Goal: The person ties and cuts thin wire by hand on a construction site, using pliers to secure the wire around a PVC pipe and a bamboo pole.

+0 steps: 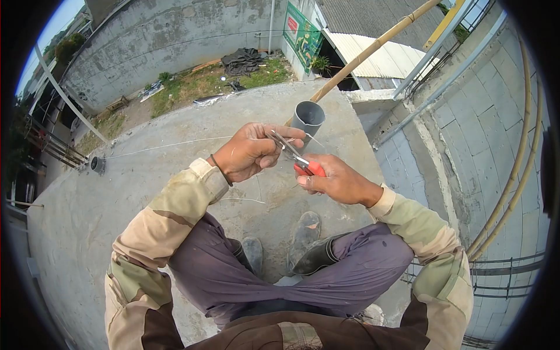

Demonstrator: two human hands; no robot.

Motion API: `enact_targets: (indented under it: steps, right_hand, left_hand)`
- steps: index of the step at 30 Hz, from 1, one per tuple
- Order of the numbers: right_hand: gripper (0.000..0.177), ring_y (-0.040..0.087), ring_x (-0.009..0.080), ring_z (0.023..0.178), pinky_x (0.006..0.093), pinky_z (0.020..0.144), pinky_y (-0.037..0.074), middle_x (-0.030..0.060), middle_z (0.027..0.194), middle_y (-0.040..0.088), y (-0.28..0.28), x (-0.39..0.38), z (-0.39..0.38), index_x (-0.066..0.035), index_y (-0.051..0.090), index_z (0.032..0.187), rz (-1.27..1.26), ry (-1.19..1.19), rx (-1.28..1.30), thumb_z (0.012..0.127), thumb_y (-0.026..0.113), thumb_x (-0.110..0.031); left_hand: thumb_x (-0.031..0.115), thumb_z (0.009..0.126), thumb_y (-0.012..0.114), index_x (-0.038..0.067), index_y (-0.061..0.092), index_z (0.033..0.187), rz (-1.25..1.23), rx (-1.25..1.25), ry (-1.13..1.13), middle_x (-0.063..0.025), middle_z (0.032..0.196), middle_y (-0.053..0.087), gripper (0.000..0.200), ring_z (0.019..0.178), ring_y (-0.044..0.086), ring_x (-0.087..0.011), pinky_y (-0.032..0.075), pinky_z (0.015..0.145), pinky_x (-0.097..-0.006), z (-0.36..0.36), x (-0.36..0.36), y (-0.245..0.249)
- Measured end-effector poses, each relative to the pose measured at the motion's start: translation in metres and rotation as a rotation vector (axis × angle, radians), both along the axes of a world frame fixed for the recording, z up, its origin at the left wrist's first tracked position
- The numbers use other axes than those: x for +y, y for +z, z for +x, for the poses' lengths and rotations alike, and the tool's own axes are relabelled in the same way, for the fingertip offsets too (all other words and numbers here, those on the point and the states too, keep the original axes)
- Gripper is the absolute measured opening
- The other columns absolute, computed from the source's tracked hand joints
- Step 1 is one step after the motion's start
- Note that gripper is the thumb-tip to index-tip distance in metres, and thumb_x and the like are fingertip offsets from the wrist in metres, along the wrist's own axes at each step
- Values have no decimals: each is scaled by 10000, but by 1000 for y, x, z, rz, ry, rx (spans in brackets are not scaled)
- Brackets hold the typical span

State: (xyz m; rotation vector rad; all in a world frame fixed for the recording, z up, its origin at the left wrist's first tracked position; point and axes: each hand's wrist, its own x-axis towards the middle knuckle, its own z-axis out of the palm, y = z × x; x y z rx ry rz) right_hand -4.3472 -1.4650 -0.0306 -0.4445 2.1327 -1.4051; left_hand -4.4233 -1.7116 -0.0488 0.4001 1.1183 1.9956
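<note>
Red-handled pliers (309,167) are gripped in my right hand (341,181), with their metal jaws pointing up and left. My left hand (251,153) is at the jaws, its fingers closed on a thin white string (175,145). The string runs left across the concrete toward a short dark pipe (97,165), and a loose end sticks out to the right of the jaws. Just beyond my hands stands an upright grey pipe (308,119). Another piece of string (245,200) lies below my left hand.
A bamboo pole (373,49) slants up right behind the grey pipe. The concrete slab (146,186) ends at a drop on the right, beside a block wall (496,128). Boots (304,236) rest on the slab below my hands. Dark cloth (241,61) lies beyond the far edge.
</note>
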Motion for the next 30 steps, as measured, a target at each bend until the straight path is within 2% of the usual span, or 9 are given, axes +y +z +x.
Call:
enact_targets:
  steps: [8, 10, 14, 16, 22, 25, 26, 28, 30]
  right_hand:
    - [190, 550, 104, 702, 276, 628, 448, 3, 803, 573, 19, 3, 3, -62, 583, 996, -256, -58, -113, 1001, 656, -238]
    - [202, 570, 107, 710, 273, 636, 467, 10, 819, 589, 21, 6, 2, -58, 585, 1015, -268, -100, -126, 1001, 656, -247]
    - [247, 597, 119, 726, 275, 647, 491, 31, 833, 610, 19, 12, -1, -50, 590, 1025, -335, -120, -149, 999, 660, -286]
    - [258, 601, 123, 730, 277, 648, 492, 38, 839, 615, 20, 12, 2, -50, 589, 1031, -365, -138, -166, 998, 660, -296]
    - [255, 616, 126, 750, 285, 654, 497, 39, 844, 617, 17, 4, 4, -50, 589, 1038, -372, -110, -187, 996, 668, -289]
    - [257, 605, 123, 743, 281, 658, 491, 29, 835, 602, 12, 3, 3, -49, 587, 1034, -376, -111, -165, 992, 674, -287]
    - [259, 613, 127, 774, 287, 681, 494, 35, 860, 608, 11, 4, 2, -40, 590, 1052, -324, -103, -139, 994, 671, -279]
    - [262, 620, 131, 805, 292, 703, 497, 42, 886, 613, 11, 2, 2, -31, 593, 1071, -273, -93, -115, 995, 667, -270]
    - [265, 572, 117, 711, 288, 663, 474, 20, 793, 565, 13, 0, 4, -55, 562, 922, -169, -124, -33, 981, 681, -284]
  left_hand:
    - [-60, 864, 542, -93, 694, 1189, -280, 381, 99, -117, 1012, 743, 360, 576, 497, -64, 433, 520, -235, 12, 5, -5]
    - [93, 947, 685, -53, 717, 1118, -200, 378, 152, -20, 814, 645, 227, 591, 488, -46, 373, 540, -211, 9, 2, -5]
    - [236, 986, 727, -39, 720, 1117, -57, 364, 74, -56, 875, 696, 305, 693, 535, -69, 425, 631, -226, 3, -6, -13]
    - [336, 1013, 710, 7, 709, 986, -81, 441, 111, 17, 806, 584, 330, 680, 423, -60, 341, 635, -245, 7, -5, -13]
    - [210, 1033, 639, 41, 617, 872, -386, 859, 311, 27, 799, 567, 234, 718, 454, -69, 401, 669, -268, 4, -3, -2]
    - [160, 1025, 591, 39, 579, 826, -354, 1019, 435, 38, 759, 525, 233, 722, 428, -59, 383, 654, -266, 12, 11, 5]
    - [160, 1025, 591, 39, 579, 826, -355, 1015, 437, 38, 759, 525, 233, 722, 428, -59, 383, 654, -266, 13, 13, 4]
    - [155, 1010, 602, 37, 582, 823, -325, 609, 340, 38, 742, 522, 222, 693, 421, -50, 367, 615, -263, 16, 16, 1]
    - [155, 1004, 609, 35, 588, 828, -360, 558, 343, 41, 727, 517, 213, 672, 420, -48, 358, 595, -262, 18, 19, -2]
